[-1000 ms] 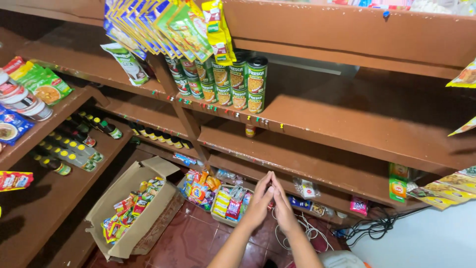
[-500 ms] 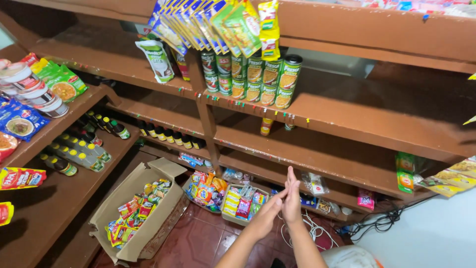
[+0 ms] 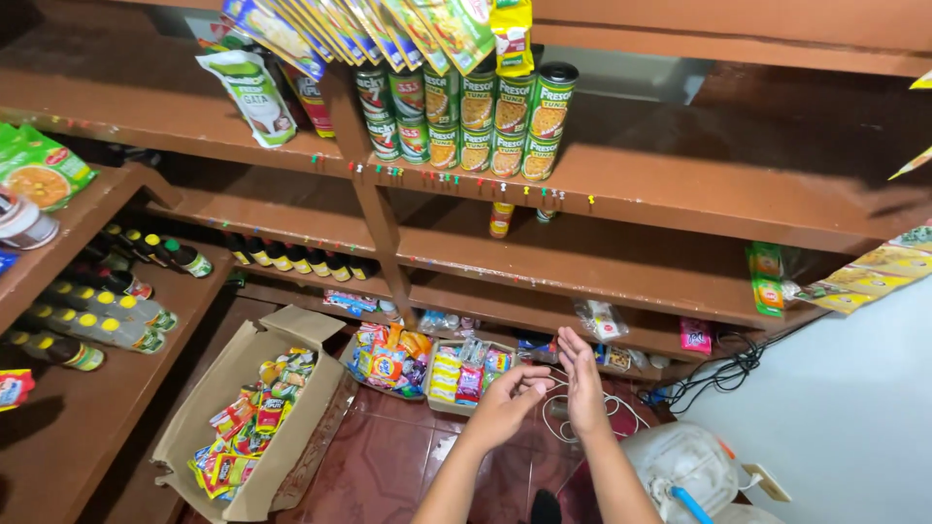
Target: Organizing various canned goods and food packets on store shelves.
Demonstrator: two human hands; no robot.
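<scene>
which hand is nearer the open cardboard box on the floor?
Left. The left hand hovers just right of the cardboard box; the right hand is farther right, beyond the left one. Both are empty.

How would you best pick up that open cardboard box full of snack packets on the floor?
Take the cardboard box by its two long side walls, coming from above with one hand on each. It lies open-topped and slightly tilted, its flaps folded outward and too floppy to bear weight. The packets fill it loosely, so a low grip near the base would likely keep it level. Both the left hand and right hand are empty.
</scene>
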